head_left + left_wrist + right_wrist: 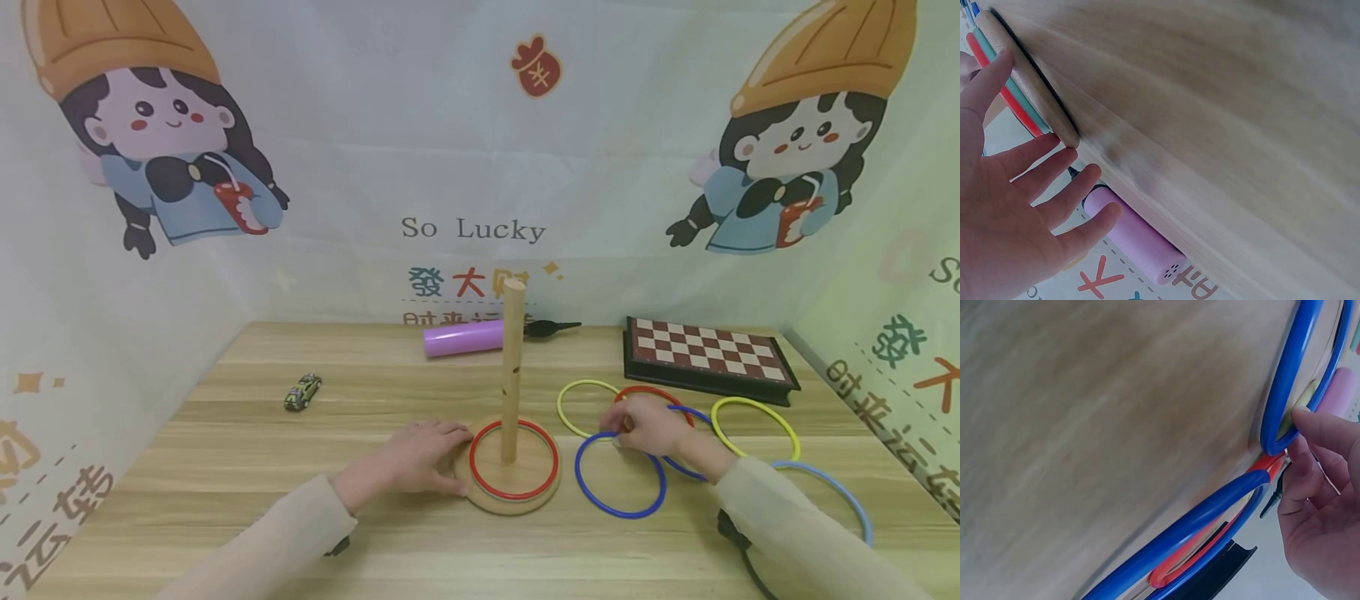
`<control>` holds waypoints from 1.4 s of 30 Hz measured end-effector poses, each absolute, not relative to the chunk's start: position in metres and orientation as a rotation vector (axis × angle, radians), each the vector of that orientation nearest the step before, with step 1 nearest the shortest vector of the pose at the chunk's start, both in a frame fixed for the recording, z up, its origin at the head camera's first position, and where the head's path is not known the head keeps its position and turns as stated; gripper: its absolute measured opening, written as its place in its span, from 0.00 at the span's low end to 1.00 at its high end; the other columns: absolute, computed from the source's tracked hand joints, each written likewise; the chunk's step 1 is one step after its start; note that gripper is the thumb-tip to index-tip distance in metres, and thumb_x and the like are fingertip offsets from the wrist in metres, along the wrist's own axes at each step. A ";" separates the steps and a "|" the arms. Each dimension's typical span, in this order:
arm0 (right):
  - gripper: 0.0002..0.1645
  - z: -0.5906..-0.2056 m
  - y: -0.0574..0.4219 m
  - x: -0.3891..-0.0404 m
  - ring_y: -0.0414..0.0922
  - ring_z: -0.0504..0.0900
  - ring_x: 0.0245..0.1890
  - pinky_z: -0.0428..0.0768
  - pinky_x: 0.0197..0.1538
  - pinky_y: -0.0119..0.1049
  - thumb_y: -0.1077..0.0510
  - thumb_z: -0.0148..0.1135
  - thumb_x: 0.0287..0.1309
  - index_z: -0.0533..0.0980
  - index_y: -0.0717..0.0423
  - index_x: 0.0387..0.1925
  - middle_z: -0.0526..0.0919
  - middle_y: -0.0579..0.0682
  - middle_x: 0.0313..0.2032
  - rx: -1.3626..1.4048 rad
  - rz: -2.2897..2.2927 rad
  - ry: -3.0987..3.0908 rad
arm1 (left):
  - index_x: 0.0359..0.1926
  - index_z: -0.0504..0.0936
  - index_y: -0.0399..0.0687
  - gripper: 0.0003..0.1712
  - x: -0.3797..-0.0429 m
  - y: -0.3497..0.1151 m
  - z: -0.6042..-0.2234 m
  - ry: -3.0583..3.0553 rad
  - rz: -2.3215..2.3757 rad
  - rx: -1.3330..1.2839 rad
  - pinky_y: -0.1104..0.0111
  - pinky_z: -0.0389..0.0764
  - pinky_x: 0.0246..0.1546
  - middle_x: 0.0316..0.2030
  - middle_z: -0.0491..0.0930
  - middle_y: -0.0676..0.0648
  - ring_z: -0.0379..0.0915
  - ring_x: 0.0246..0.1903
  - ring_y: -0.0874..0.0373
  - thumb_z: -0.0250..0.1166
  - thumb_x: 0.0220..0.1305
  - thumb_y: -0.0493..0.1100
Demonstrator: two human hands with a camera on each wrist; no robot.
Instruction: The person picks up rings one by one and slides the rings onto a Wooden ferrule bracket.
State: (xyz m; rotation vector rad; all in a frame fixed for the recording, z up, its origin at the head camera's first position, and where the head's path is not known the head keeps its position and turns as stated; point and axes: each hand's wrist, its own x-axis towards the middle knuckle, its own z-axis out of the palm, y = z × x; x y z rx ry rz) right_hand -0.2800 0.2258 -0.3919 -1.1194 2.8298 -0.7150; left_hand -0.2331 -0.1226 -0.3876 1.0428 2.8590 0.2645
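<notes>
A wooden peg [512, 367] stands upright on a round wooden base [498, 506]. Around the peg lies a red ring [517, 497], on top of a teal ring [1013, 81] that shows in the left wrist view. My left hand [411, 457] is at the base's left side, fingers spread, with thumb and fingertips at its edge. To the right of the base, my right hand [652, 423] pinches the far edge of a blue ring [577, 467] between thumb and fingers. In the right wrist view, this blue ring [1285, 375] appears close to the tabletop.
Right of the base lie a pale yellow ring [559, 408], another red ring [647, 388], a second blue ring [686, 475], a yellow ring [798, 450] and a light blue ring [847, 492]. Behind are a chessboard [705, 350] and a purple cylinder [465, 337]. A toy car [303, 392] sits left.
</notes>
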 end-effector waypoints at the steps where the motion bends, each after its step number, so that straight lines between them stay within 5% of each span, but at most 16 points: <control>1: 0.11 -0.392 0.226 -0.280 0.39 0.72 0.26 0.71 0.28 0.30 0.70 0.62 0.40 0.78 0.59 0.31 0.76 0.42 0.25 -1.110 -0.701 2.842 | 0.57 0.67 0.42 0.41 -0.233 -0.123 -0.388 2.860 0.263 1.042 0.50 0.63 0.50 0.56 0.66 0.43 0.61 0.53 0.46 0.64 0.47 0.60; 17: 0.14 -0.355 0.238 -0.278 0.42 0.74 0.30 0.75 0.32 0.32 0.71 0.57 0.47 0.76 0.65 0.40 0.77 0.49 0.29 -1.079 -0.822 2.668 | 0.58 0.66 0.41 0.42 -0.234 -0.123 -0.387 2.859 0.285 1.034 0.49 0.62 0.51 0.56 0.66 0.43 0.60 0.54 0.46 0.64 0.46 0.61; 27: 0.14 -0.341 0.248 -0.272 0.42 0.75 0.32 0.75 0.34 0.35 0.67 0.58 0.51 0.75 0.58 0.43 0.77 0.50 0.30 -0.988 -0.848 2.665 | 0.58 0.67 0.42 0.41 -0.234 -0.124 -0.387 2.854 0.287 1.025 0.49 0.62 0.51 0.56 0.65 0.44 0.59 0.54 0.46 0.64 0.47 0.60; 42: 0.16 -0.334 0.266 -0.261 0.47 0.73 0.27 0.77 0.27 0.40 0.70 0.55 0.51 0.71 0.62 0.44 0.74 0.56 0.31 -0.894 -1.067 2.561 | 0.58 0.66 0.41 0.42 -0.234 -0.123 -0.388 2.845 0.287 1.018 0.48 0.59 0.53 0.57 0.64 0.43 0.59 0.55 0.45 0.64 0.46 0.61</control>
